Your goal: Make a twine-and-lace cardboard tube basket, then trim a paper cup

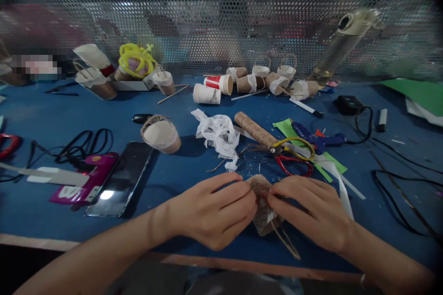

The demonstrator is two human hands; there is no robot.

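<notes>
On the blue table [185, 162] before a perforated metal screen [207, 18], the fingers of the left hand [214, 214] and right hand [313, 209] pinch a rough brown piece [262, 225] near the front edge, with crumpled white lace [220, 134], a ridged twine roll [255, 129] and nested paper cups [206, 94], their red print [212, 82] unreadable, lying beyond.

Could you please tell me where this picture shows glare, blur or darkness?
Head view: a bright reflection on the phone, at lower left; head view: shapes behind the perforated panel look blurred; head view: the upper right corner goes black; head view: blocky pixelation hides two patches at left.
</notes>
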